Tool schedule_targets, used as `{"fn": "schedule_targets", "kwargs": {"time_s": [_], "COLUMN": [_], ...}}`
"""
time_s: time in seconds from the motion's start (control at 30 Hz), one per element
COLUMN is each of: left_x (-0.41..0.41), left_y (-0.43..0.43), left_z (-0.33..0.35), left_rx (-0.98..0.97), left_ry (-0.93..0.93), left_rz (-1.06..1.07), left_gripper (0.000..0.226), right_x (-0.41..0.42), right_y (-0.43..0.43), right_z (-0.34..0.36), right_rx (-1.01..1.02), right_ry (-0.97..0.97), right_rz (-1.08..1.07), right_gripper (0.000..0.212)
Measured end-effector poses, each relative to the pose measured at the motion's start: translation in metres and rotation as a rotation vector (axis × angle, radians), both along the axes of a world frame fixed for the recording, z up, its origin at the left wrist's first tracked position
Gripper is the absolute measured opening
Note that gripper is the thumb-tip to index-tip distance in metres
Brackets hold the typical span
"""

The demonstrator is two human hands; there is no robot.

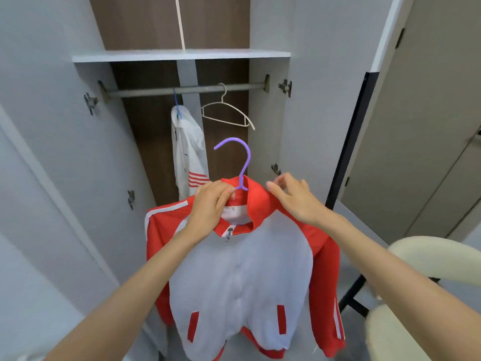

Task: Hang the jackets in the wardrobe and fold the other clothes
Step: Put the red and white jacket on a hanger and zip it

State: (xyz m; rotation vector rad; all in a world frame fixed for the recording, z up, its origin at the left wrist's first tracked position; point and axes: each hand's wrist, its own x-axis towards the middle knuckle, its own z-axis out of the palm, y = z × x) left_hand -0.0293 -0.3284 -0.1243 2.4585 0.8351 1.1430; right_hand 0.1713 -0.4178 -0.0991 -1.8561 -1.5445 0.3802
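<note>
From the head camera, the step in hand looks to be the hanging of a jacket: the left hand [210, 201] is clamping its fingers around the neck of a purple hanger [240, 162], just below the hook, and so is carrying the red and white jacket [242, 277] that is already threaded on it. The right hand [294, 198] is resting with fingers loosely spread on the jacket's red collar and shoulder, apparently smoothing it; it is not gripping anything that I can tell. The jacket is hanging in front of the open wardrobe, well below the metal rail [187, 89].

The next move is probably calling for lifting the purple hook up and over that rail. A white jacket [188, 152] on a blue hanger [177, 105] is already hanging from the rail towards its left, and an empty pale wire hanger [226, 113] is dangling from the rail directly above the purple hook, so it is likely standing in the way; free rail is showing to either side of it. Well to the right of the rail, a cream chair [426, 259] is standing beside the person's right arm
</note>
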Motion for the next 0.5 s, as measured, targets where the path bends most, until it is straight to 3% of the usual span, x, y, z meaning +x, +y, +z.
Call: {"fn": "schedule_targets", "kwargs": {"time_s": [0.07,0.13,0.27,0.37,0.5], "left_x": [0.021,0.041,0.076,0.094,0.1], "left_y": [0.017,0.036,0.082,0.109,0.147], "left_z": [0.006,0.012,0.025,0.032,0.035], "left_rx": [-0.011,-0.017,-0.077,-0.257,-0.384], "left_ry": [-0.001,0.036,0.221,0.11,-0.096], "left_rz": [-0.007,-0.014,0.056,0.124,0.304], "left_gripper": [0.025,0.027,0.025,0.031,0.035], "right_x": [0.023,0.042,0.072,0.099,0.132], "right_y": [0.01,0.025,0.062,0.096,0.138], "right_z": [-0.006,-0.004,0.007,0.01,0.01], "right_rx": [-0.142,-0.127,-0.039,-0.116,-0.172], "right_ry": [-0.09,-0.123,-0.027,0.045,-0.059], "right_rz": [0.072,0.138,0.182,0.113,-0.025], "right_gripper": [0.044,0.047,0.03,0.023,0.018]}}
